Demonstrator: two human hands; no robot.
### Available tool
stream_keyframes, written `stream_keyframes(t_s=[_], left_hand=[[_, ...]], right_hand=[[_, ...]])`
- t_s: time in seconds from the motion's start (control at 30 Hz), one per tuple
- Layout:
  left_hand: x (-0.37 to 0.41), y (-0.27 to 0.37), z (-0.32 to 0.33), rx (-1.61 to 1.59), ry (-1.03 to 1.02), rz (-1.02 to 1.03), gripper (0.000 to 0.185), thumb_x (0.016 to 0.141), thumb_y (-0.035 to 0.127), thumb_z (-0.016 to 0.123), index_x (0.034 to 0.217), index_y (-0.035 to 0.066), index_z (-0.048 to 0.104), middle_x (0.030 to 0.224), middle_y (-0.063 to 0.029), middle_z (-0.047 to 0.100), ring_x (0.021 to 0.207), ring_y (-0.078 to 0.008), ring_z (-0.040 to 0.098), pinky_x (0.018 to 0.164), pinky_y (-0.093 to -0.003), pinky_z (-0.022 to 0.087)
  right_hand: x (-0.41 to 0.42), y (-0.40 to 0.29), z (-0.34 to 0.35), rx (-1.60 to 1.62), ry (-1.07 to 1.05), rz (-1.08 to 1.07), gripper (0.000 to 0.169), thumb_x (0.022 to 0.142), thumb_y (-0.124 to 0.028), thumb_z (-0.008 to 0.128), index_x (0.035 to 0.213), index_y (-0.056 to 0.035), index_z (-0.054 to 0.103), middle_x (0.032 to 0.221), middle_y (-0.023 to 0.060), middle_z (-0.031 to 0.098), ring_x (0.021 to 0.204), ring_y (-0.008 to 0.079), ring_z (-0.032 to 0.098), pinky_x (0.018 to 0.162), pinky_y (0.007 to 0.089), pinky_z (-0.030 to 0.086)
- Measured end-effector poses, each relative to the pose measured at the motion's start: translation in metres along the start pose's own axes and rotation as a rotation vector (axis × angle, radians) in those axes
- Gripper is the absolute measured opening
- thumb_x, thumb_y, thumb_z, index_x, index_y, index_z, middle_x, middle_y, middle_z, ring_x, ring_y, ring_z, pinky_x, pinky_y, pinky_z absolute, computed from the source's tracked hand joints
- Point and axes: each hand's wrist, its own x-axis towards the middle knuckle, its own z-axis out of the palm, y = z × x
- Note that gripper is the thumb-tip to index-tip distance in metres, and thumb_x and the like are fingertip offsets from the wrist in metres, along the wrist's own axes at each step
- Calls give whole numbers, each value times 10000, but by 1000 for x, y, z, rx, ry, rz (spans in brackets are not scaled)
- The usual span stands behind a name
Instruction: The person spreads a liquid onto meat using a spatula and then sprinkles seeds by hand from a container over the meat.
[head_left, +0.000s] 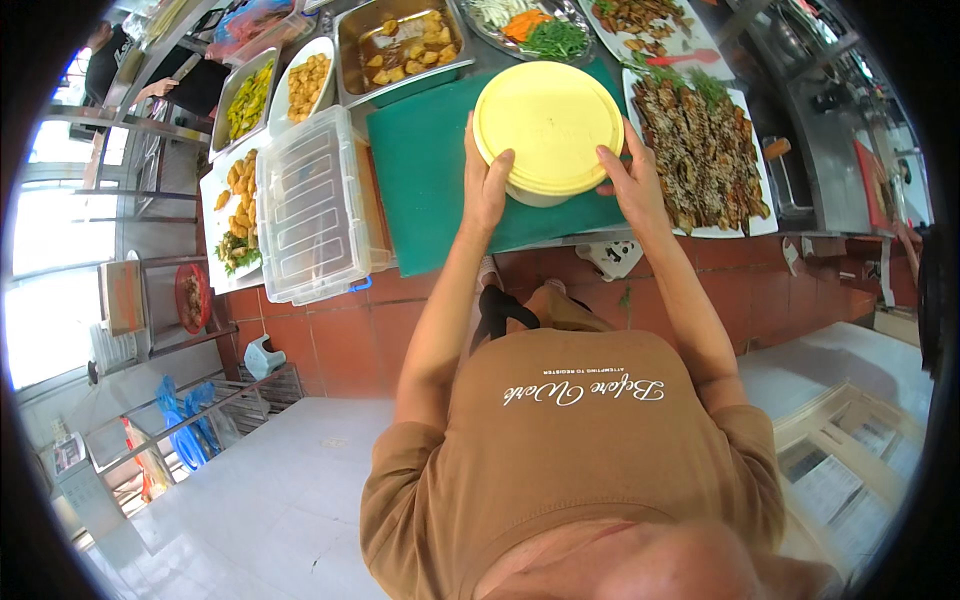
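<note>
Both my hands hold a round tub with a yellow plastic lid (551, 124) above a green cutting board (427, 180). My left hand (487, 180) grips its left side, thumb at the lid's edge. On the right side, my right hand (634, 172) does the same. The lid covers whatever is inside. Left of the board lies a clear plastic box with a ribbed lid (307, 206). A white platter of browned, sesame-topped food (701, 157) is to the right. Behind the board are a steel tray of fried pieces (409, 49) and a round platter of shredded vegetables (555, 41).
Farther left stand a steel pan of green and yellow vegetables (250, 97), a white oval bowl (307, 81) and a white platter with fried food (240, 202). A red spatula (686, 57) rests on the back right platter. Another person's hand (157, 88) shows at the upper left.
</note>
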Motion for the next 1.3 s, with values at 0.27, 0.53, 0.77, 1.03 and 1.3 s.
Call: stream_keyframes(t_s=[0.27,0.53,0.77,1.03,1.3], left_hand=[[13,11,-1,436,79,216,663,863,299,485,1405,-33,296,1483,-253,241,1394,-425,138,1147,-469,80],[54,116,28,413,-125,524,461,926,268,442,1292,-11,458,1327,-199,479,1241,-345,438,1047,-425,329],[104,113,6,748,-524,69,470,947,328,468,1262,-17,514,1131,-197,623,1033,-281,607,888,-359,473],[114,47,-20,332,-341,-320,597,972,445,410,1324,-33,466,1267,-185,560,1188,-266,519,1017,-348,368],[80,41,-24,159,-231,-241,719,953,472,434,1396,-84,324,1404,-217,410,1280,-279,423,1075,-337,297]], right_hand=[[2,-38,-29,406,-72,165,504,916,-299,569,1336,-36,476,1309,91,496,1220,180,437,985,413,362],[31,-114,-54,770,-35,-155,443,843,-148,685,1204,48,520,1179,130,586,1070,211,585,970,362,457],[12,-99,-140,746,491,-234,438,887,-180,636,1232,48,494,1190,164,581,1096,236,580,936,411,494],[0,-45,-69,724,482,303,448,900,-221,612,1257,30,508,1192,144,589,1079,229,591,912,359,501],[17,-36,4,553,249,117,423,941,-153,555,1307,32,449,1184,110,573,1092,155,544,936,287,430]])
